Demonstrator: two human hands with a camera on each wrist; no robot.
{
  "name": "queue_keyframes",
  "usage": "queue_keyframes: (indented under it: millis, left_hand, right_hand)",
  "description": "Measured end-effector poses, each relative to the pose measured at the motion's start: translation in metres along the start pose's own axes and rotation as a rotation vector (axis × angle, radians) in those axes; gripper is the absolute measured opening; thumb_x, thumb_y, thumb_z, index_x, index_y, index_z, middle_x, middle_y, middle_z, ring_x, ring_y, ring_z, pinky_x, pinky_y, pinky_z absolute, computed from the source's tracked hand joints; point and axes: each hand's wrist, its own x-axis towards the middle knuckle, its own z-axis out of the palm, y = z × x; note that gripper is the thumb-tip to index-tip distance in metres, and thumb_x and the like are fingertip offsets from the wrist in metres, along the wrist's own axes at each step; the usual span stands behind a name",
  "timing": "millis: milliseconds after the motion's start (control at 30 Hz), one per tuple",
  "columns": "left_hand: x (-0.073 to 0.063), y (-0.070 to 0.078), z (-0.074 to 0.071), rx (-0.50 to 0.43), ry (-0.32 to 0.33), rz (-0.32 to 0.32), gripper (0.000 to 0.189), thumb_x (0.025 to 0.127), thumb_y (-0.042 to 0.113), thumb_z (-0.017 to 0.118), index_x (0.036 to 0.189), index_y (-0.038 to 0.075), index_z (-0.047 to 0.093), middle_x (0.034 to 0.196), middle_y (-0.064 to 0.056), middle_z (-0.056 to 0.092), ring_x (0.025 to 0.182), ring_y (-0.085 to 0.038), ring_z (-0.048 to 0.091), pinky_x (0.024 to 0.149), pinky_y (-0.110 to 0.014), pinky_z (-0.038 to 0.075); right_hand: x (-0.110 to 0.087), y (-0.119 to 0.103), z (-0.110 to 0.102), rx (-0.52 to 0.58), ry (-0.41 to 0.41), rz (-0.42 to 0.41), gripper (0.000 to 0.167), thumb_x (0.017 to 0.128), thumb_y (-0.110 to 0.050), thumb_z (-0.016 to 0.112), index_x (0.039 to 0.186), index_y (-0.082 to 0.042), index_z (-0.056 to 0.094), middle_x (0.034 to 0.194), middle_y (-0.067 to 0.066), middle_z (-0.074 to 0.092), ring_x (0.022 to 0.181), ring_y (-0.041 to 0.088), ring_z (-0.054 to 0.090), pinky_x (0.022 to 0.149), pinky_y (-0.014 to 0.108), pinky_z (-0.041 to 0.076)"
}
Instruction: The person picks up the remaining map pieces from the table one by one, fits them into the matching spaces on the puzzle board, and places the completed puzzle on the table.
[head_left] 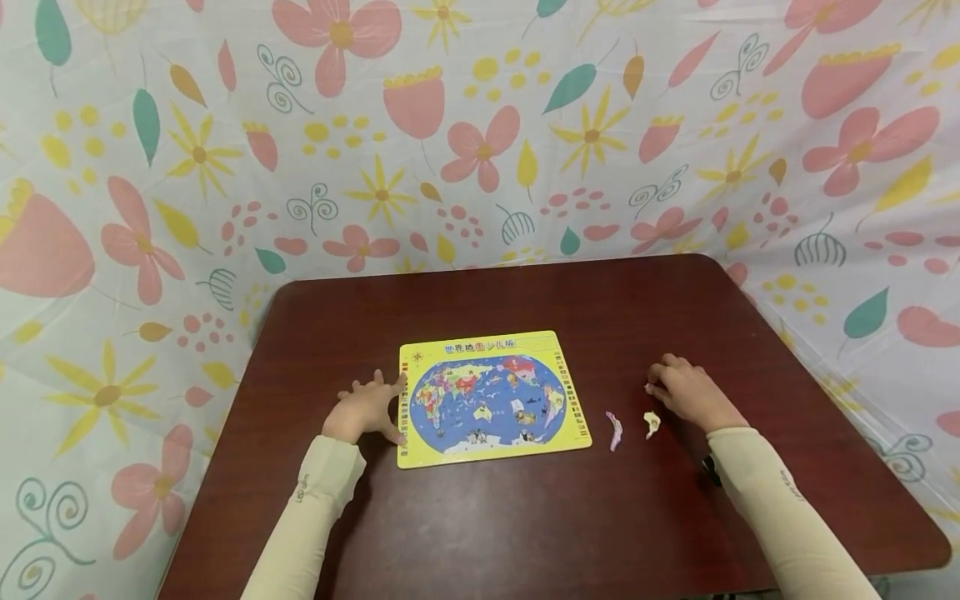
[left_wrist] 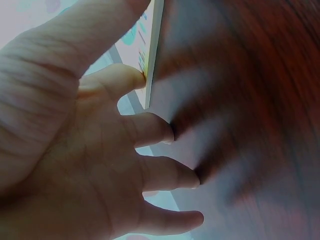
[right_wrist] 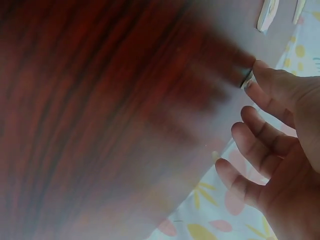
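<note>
Two pale sleeves [head_left: 309, 500] crossed the desk [head_left: 517, 525], floral cloth [head_left: 540, 125] behind its far edge. The left hand [head_left: 366, 408], fingers spread, touched one map board [head_left: 483, 400] between the desk's side edges; rightward lay one purple piece [head_left: 616, 432], one yellowish piece [head_left: 651, 425], then the right hand [head_left: 690, 392] pinching a third piece [right_wrist: 246, 80].

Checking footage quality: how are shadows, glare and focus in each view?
Head: fairly even light, faint sheen on the table below the map board; left wrist: soft finger shadows, left hand dim against a bright background; right wrist: blurry shadows beside the right hand, pale glare towards the table's edge, pinched small piece indistinct.
</note>
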Motion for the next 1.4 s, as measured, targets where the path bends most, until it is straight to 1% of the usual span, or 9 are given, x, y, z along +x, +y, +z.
queue_keyframes:
  millis: [100,267,567,700,833,1000,1167,1300,1400]
  left_hand:
    - [0.0,0.001,-0.001,-0.005,-0.011,0.0,0.111,0.074,0.032,0.093,0.161,0.009,0.028,0.159,-0.039,0.014,0.134,-0.072,0.017,0.1,-0.083,0.019]
    - [-0.001,0.003,-0.004,-0.001,-0.019,-0.005,0.112,0.074,0.034,0.092,0.162,0.01,0.027,0.159,-0.039,0.012,0.135,-0.072,0.015,0.101,-0.083,0.019]
    - [0.0,0.002,-0.003,-0.002,-0.016,-0.017,0.113,0.073,0.033,0.093,0.161,0.009,0.027,0.159,-0.038,0.012,0.135,-0.072,0.015,0.1,-0.084,0.018]
    - [0.001,0.001,-0.003,0.006,-0.016,-0.013,0.112,0.074,0.034,0.092,0.161,0.01,0.027,0.159,-0.038,0.012,0.134,-0.072,0.016,0.1,-0.084,0.018]
    - [0.001,0.001,-0.003,0.013,-0.018,-0.013,0.111,0.074,0.035,0.092,0.161,0.011,0.028,0.16,-0.037,0.012,0.135,-0.072,0.017,0.101,-0.083,0.018]
    - [0.001,0.002,-0.004,0.019,-0.02,-0.02,0.111,0.074,0.036,0.092,0.162,0.012,0.028,0.16,-0.037,0.013,0.135,-0.071,0.017,0.102,-0.083,0.018]
    - [0.003,0.003,-0.003,0.02,-0.013,-0.022,0.111,0.074,0.035,0.092,0.161,0.012,0.028,0.16,-0.037,0.013,0.135,-0.071,0.017,0.102,-0.083,0.018]
    - [0.004,0.001,-0.002,0.028,-0.011,-0.015,0.111,0.074,0.036,0.092,0.161,0.011,0.029,0.16,-0.036,0.014,0.136,-0.07,0.018,0.102,-0.082,0.018]
    - [0.004,0.001,-0.003,0.037,-0.016,-0.022,0.111,0.075,0.036,0.092,0.161,0.012,0.028,0.16,-0.035,0.014,0.137,-0.069,0.018,0.103,-0.081,0.019]
  right_hand:
    - [0.001,-0.001,-0.002,-0.014,-0.006,0.001,0.007,0.092,-0.008,0.075,0.089,-0.005,0.069,0.086,0.008,0.053,0.077,0.03,0.055,0.065,0.053,0.045]
    - [0.004,-0.005,-0.004,-0.029,-0.004,-0.014,0.011,0.091,-0.008,0.075,0.085,-0.006,0.067,0.084,0.008,0.051,0.071,0.027,0.053,0.061,0.049,0.043]
    - [0.023,-0.022,-0.003,-0.013,0.023,-0.046,0.011,0.092,-0.011,0.074,0.085,-0.008,0.067,0.086,0.007,0.05,0.071,0.024,0.051,0.061,0.044,0.04]
    - [0.032,-0.033,0.0,-0.024,0.023,-0.057,0.013,0.092,-0.011,0.075,0.083,-0.008,0.066,0.085,0.007,0.049,0.069,0.022,0.049,0.06,0.042,0.039]
    - [0.041,-0.047,0.003,-0.038,0.002,-0.076,0.014,0.093,-0.013,0.075,0.083,-0.011,0.065,0.085,0.004,0.048,0.071,0.02,0.047,0.061,0.041,0.038]
    - [0.05,-0.067,0.004,-0.036,0.004,-0.117,0.014,0.092,-0.013,0.077,0.083,-0.012,0.065,0.085,0.002,0.049,0.073,0.02,0.047,0.063,0.039,0.037]
    - [0.059,-0.085,0.003,-0.038,0.023,-0.16,0.012,0.09,-0.012,0.079,0.086,-0.01,0.067,0.085,0.002,0.049,0.073,0.019,0.047,0.064,0.037,0.036]
    - [0.065,-0.1,0.006,-0.048,0.018,-0.201,0.01,0.09,-0.011,0.079,0.09,-0.007,0.07,0.09,0.004,0.052,0.077,0.021,0.05,0.064,0.038,0.039]
    - [0.071,-0.112,0.01,-0.055,0.006,-0.221,0.011,0.089,-0.012,0.08,0.093,-0.006,0.071,0.093,0.006,0.055,0.08,0.022,0.051,0.066,0.04,0.041]
